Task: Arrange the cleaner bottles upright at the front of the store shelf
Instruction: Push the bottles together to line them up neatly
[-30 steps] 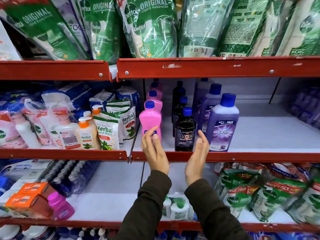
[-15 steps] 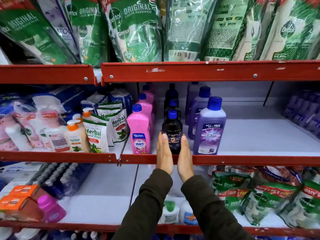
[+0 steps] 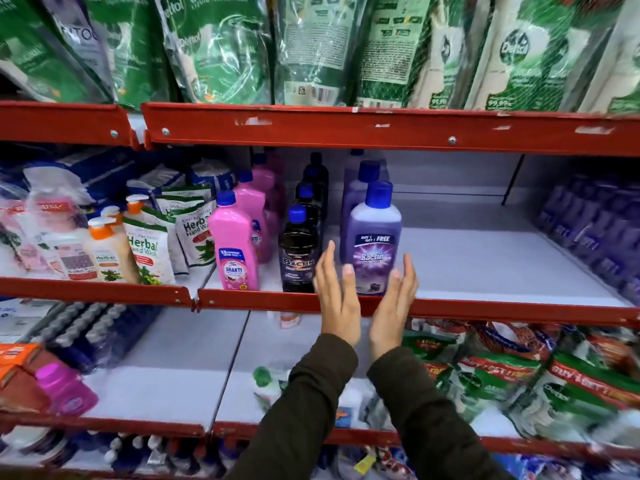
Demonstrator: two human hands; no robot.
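Both hands are flat and unclenched, fingers straight, palms turned toward each other, grasping nothing. The left hand (image 3: 337, 296) rises just left of the purple plastic Bactin cleaner bottle with a blue cap (image 3: 374, 239), its fingertips overlapping the bottle's lower left edge in the view; whether they touch it I cannot tell. The right hand (image 3: 394, 306) stands just right of that same bottle, beside its base. Dark olive sleeves (image 3: 311, 403) cover both forearms. The purple bottle stands upright at the front of the white shelf with a red metal lip (image 3: 485, 308). Immediately left of it, also upright at the front, is a dark, nearly black Bactin bottle with a blue cap (image 3: 298, 249), and left of that a pink plastic Shakti bottle with a blue cap (image 3: 235, 245). Further bottles of each colour line up behind these three. Left of the pink bottle sit white and green Herbal hand wash pouches (image 3: 147, 251).
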